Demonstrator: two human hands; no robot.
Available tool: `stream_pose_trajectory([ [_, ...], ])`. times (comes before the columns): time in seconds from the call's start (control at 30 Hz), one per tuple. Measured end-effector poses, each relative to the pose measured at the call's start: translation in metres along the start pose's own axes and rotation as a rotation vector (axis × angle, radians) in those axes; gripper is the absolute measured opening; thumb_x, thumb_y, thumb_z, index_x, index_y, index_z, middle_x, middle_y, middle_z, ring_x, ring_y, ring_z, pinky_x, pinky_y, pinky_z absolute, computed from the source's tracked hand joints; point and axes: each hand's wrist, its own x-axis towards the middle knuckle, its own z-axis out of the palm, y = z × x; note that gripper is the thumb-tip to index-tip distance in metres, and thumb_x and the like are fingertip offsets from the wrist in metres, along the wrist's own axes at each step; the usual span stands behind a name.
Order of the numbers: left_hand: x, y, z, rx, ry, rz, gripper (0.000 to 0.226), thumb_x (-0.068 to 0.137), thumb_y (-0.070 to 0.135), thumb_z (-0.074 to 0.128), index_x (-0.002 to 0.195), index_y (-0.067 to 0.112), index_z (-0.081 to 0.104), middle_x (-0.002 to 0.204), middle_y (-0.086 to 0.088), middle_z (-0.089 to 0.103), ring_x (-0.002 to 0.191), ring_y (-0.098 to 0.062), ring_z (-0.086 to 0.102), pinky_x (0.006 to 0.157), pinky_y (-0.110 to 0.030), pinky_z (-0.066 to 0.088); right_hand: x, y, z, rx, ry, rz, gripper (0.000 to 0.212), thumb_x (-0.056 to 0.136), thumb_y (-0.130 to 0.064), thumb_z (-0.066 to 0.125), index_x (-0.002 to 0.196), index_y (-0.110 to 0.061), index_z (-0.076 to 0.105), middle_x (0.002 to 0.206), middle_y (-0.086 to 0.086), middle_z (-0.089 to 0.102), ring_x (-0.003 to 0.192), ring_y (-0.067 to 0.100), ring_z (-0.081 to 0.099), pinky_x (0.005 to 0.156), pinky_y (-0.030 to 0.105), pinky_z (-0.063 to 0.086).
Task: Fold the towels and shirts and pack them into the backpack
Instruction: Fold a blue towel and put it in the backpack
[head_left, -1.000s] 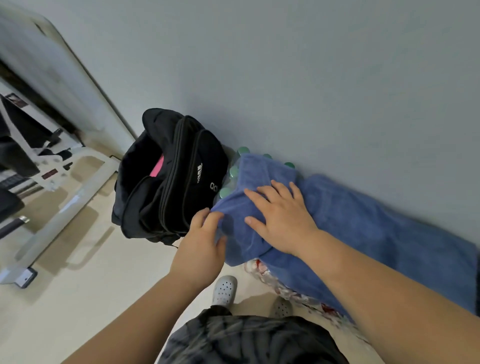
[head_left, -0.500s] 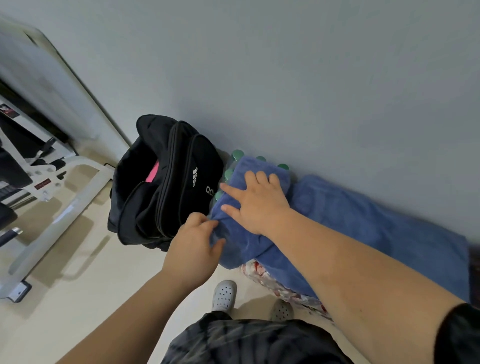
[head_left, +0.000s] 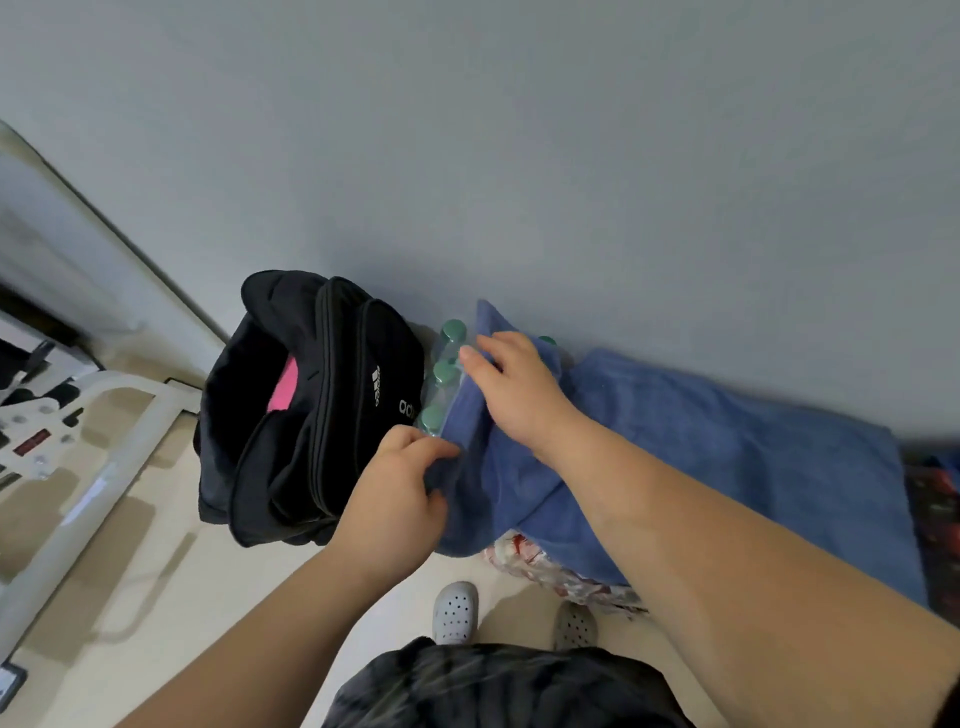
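Right hand (head_left: 511, 387) slid farther across soft blue towel (head_left: 727, 457), fingers flat; left hand (head_left: 395, 488) pinches its corner.

Towel (head_left: 701, 457) lies along the foot of the wall (head_left: 519, 156), running from under both hands out to the right of the right hand (head_left: 511, 387). Right hand rests on top of the towel's left end. Left hand (head_left: 395, 483) pinches the towel's edge, nearer the person and just left of the right hand.

Bottles (head_left: 441, 374) stand under that end, between the hands and the backpack (head_left: 306, 405). Backpack sits left of both hands, top open, a garment (head_left: 283, 387) inside.

Patterned cloth (head_left: 561, 571) lies under the towel, below the right forearm. Shoes (head_left: 454, 613) are on the floor, nearer the person than both hands. Metal frame (head_left: 104, 467) is well left of the backpack.
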Motion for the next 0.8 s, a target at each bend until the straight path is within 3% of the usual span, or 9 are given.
stream_pose_trajectory([
  [0.07,0.006,0.001,-0.006,0.005,0.018,0.015,0.044,0.072,-0.007,0.059,0.107,0.016,0.073,0.104,0.004,0.056,0.088,-0.002,0.052,0.08,0.002,0.034,-0.001,-0.008,-0.001,0.29,0.028,0.028,0.034,0.101,-0.044,0.051,0.105,-0.014,0.065,0.139,0.003,0.05,0.121,0.013,0.051,0.11,0.036,0.038],
  [0.17,0.013,0.004,-0.024,0.006,0.091,0.023,0.035,0.069,-0.008,0.061,0.093,0.014,0.074,0.097,0.005,0.059,0.084,-0.004,0.054,0.076,0.001,0.034,-0.001,-0.022,0.001,0.497,0.006,0.065,0.017,0.098,-0.047,0.053,0.104,-0.035,0.064,0.14,-0.005,0.055,0.128,0.012,0.052,0.113,0.046,0.04],
  [0.27,0.014,0.01,-0.045,-0.035,0.198,0.047,0.032,0.071,-0.007,0.06,0.089,0.016,0.073,0.094,0.01,0.062,0.086,0.0,0.055,0.077,0.0,0.036,-0.002,-0.036,0.003,0.64,-0.011,0.084,0.021,0.103,-0.038,0.053,0.121,-0.034,0.062,0.137,-0.009,0.058,0.128,0.008,0.052,0.109,0.038,0.044],
  [0.37,0.012,0.023,-0.061,-0.126,0.215,0.104,0.038,0.071,-0.008,0.059,0.093,0.02,0.073,0.095,0.015,0.064,0.091,0.003,0.057,0.076,-0.002,0.038,-0.007,-0.048,-0.003,0.78,-0.014,0.073,0.028,0.105,-0.031,0.049,0.129,-0.023,0.062,0.125,-0.003,0.067,0.114,0.008,0.062,0.09,0.027,0.054],
  [0.5,0.014,0.047,-0.054,-0.307,0.021,0.205,0.042,0.074,-0.004,0.059,0.1,0.025,0.073,0.101,0.017,0.063,0.083,-0.002,0.061,0.071,-0.008,0.042,-0.025,-0.048,-0.034,0.953,0.012,0.061,0.023,0.102,-0.028,0.055,0.119,-0.017,0.066,0.107,0.003,0.071,0.105,0.023,0.064,0.094,0.044,0.051],
  [0.6,0.015,0.076,-0.032,-0.355,-0.143,0.32,0.043,0.074,-0.007,0.061,0.103,0.02,0.075,0.106,0.012,0.063,0.08,0.002,0.062,0.067,-0.008,0.042,-0.048,-0.036,-0.067,1.015,0.078,0.04,0.036,0.091,-0.03,0.064,0.121,-0.011,0.065,0.098,0.002,0.071,0.097,0.027,0.062,0.083,0.044,0.05],
  [0.67,0.014,0.099,-0.012,-0.358,-0.24,0.364,0.043,0.075,-0.013,0.062,0.105,0.016,0.074,0.107,0.009,0.061,0.068,0.012,0.056,0.064,-0.004,0.038,-0.065,-0.021,-0.092,1.029,0.125,0.027,0.054,0.08,-0.036,0.069,0.125,-0.006,0.064,0.103,0.003,0.072,0.099,0.029,0.062,0.082,0.046,0.051],
  [0.8,0.011,0.144,0.037,-0.376,-0.359,0.425,0.042,0.079,-0.008,0.065,0.112,0.015,0.072,0.111,0.006,0.058,0.054,0.009,0.05,0.06,-0.003,0.035,-0.101,0.02,-0.146,1.046,0.216,0.025,0.066,0.08,-0.036,0.07,0.133,0.0,0.058,0.116,0.007,0.07,0.106,0.03,0.061,0.099,0.055,0.046],
])
